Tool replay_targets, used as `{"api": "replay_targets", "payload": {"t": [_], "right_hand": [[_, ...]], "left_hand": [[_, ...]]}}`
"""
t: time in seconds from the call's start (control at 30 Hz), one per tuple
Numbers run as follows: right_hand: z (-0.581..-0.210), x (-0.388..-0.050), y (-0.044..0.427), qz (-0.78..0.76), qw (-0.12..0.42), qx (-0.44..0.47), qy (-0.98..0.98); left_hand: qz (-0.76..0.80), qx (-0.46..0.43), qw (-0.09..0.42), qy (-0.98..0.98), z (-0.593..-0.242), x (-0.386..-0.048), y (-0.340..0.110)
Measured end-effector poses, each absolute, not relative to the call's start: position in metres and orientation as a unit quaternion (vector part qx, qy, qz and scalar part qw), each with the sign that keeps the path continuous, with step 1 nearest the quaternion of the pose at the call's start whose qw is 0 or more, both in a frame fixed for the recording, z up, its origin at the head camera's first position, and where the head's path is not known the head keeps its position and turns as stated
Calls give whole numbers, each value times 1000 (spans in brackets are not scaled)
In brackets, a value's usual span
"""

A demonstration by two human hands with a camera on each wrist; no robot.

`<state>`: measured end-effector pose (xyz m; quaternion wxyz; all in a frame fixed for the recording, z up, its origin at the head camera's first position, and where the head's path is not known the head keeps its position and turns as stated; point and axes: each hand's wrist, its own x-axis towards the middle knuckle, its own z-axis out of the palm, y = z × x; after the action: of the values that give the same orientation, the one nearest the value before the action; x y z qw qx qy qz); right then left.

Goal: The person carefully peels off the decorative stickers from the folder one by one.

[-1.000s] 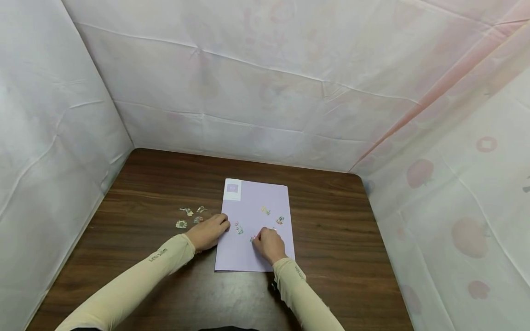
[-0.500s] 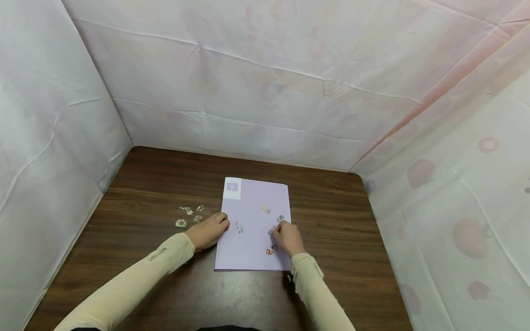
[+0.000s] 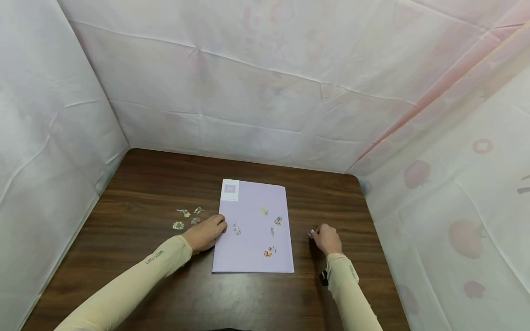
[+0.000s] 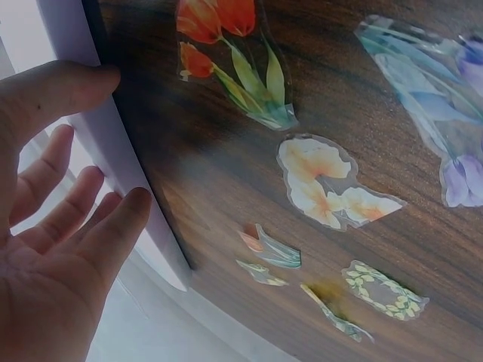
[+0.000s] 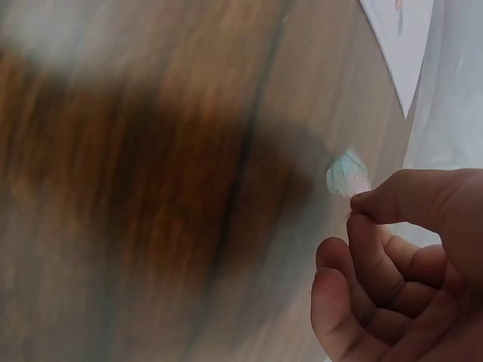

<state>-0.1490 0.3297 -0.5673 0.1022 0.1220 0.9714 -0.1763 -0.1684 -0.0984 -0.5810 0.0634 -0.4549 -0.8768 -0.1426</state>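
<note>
A pale purple folder (image 3: 254, 255) lies on the dark wood table, with several flower stickers on its cover, among them an orange one (image 3: 269, 252) and a yellow one (image 3: 263, 210). My left hand (image 3: 205, 233) rests on the folder's left edge, its fingers (image 4: 113, 241) loosely bent and gripping nothing. Out past the folder's right side, my right hand (image 3: 327, 239) pinches a small sticker (image 5: 347, 175) between thumb and fingertips. Its exposed end looks pale green and pinkish; the fingertips hide the rest.
Left of the folder lie several loose stickers, including a wreath (image 3: 178, 225), with red tulips (image 4: 234, 64) and a white-and-orange flower (image 4: 324, 181) clearer in the left wrist view. White printed sheeting (image 3: 232, 92) surrounds the table (image 3: 356, 294) at back and sides.
My right hand has moved from over the folder's lower part, up near its right edge, then off to the right over bare table, carrying the small sticker. My left hand has stayed in place.
</note>
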Motion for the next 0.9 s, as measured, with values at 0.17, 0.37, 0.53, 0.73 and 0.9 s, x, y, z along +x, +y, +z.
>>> {"api": "replay_targets", "payload": {"t": [0.17,0.37,0.53,0.73,0.9], "right_hand": [[-569,-149,334,-178,102,126,971],[-570,-151,332,-174,93,117,973],[-570,-157,321,-181,82,95,975],[-570,-166,297,-203,56,30,977],[-573,-175,275,-210,53,-20,976]], "left_hand": [[-142,-450,54,-880,-581,-169,-99],[-146,-440,30,-885,-577,-169,-99],[-149,-424,2,-893,-576,-170,-99],[-158,-424,6,-892,-575,-170,-98],[-154,-418,-6,-895,-574,-170,-98]]}}
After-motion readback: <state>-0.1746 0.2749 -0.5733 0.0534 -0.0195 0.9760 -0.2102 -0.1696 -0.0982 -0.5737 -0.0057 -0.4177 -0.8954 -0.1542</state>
